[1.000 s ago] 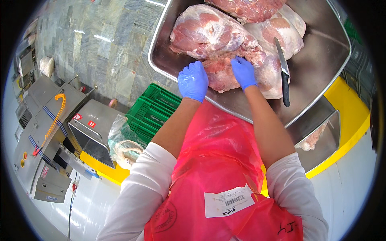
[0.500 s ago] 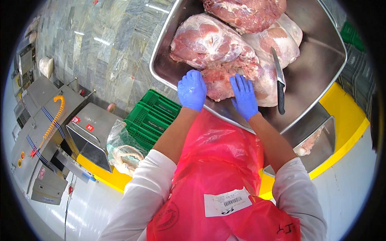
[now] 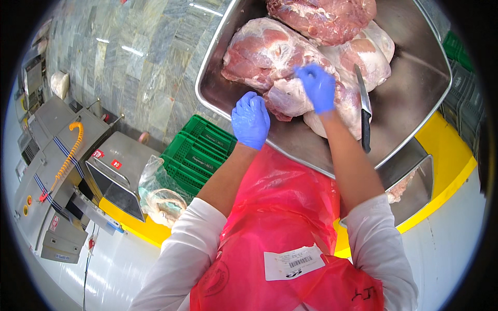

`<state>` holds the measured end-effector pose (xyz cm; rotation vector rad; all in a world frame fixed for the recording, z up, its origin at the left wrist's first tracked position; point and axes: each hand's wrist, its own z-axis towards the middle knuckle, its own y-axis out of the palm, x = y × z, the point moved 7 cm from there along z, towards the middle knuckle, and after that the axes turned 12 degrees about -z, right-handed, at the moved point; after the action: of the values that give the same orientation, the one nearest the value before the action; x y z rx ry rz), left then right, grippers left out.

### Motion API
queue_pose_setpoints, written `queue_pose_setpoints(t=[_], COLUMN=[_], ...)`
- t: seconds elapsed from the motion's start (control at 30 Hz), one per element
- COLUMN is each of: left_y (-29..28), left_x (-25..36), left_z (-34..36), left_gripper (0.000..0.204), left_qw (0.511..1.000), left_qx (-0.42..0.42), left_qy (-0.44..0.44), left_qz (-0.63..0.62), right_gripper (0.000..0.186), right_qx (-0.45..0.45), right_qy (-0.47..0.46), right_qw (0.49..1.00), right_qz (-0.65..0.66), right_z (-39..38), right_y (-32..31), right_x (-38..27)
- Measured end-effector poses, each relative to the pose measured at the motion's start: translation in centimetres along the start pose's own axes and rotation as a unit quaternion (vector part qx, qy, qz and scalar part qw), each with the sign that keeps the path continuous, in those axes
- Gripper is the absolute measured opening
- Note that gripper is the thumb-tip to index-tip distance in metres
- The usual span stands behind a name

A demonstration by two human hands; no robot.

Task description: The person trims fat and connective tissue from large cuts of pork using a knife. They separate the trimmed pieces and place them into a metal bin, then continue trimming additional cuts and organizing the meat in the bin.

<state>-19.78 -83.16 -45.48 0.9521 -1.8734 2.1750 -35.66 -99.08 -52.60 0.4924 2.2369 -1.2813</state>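
Large cuts of raw meat with pale fat lie in a deep metal tray. My right hand (image 3: 318, 87), in a blue glove, is over the nearest large cut (image 3: 270, 49), its fingers bent together and slightly blurred. Whatever they grip is hidden. Below that hand a pale, smooth part of the meat (image 3: 292, 97) faces up. My left hand (image 3: 250, 122), also gloved in blue, is curled closed by the tray's near-left rim, beside the meat's edge; its grasp is hidden. A knife (image 3: 363, 106) with a black handle rests across the meat to the right.
The metal tray (image 3: 415, 111) has a raised rim all round. Green crates (image 3: 194, 153) stand at left, near a plastic bag (image 3: 162, 199). A smaller metal bin (image 3: 415, 179) holding a piece of meat sits below the tray, by a yellow edge (image 3: 456, 150).
My right hand has moved away from me, up over the meat. The near part of the meat showed a rough red surface; now a smooth pale one faces up. My left hand has barely moved.
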Motion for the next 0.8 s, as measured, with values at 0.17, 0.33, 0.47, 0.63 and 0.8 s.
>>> queue_pose_setpoints(t=[0.17, 0.33, 0.47, 0.63, 0.8], left_y=[0.8, 0.9, 0.8, 0.0, 1.1], left_x=[0.2, -0.3, -0.1, 0.6, 0.3], left_z=[0.1, -0.2, -0.3, 0.0, 0.1], left_gripper=[0.015, 0.013, 0.014, 0.013, 0.007], left_qw=[0.997, 0.997, 0.998, 0.998, 0.991], left_qx=[-0.076, -0.063, -0.052, -0.035, -0.077], left_qy=[0.02, -0.011, 0.0, 0.02, 0.009], left_qz=[0.011, 0.042, 0.042, 0.05, 0.112], right_gripper=[0.032, 0.034, 0.057, 0.061, 0.064], right_qx=[0.096, 0.251, 0.131, 0.112, 0.109], right_qy=[-0.146, -0.252, -0.26, -0.272, -0.186], right_qw=[0.982, 0.929, 0.917, 0.909, 0.921], right_qz=[-0.067, -0.097, -0.272, -0.294, -0.323], right_z=[7.0, -1.2, -7.5, -0.5, 3.2], right_y=[-2.7, -4.9, -0.6, 1.8, 0.1], right_x=[-4.7, -6.5, -5.7, -3.6, -0.9])
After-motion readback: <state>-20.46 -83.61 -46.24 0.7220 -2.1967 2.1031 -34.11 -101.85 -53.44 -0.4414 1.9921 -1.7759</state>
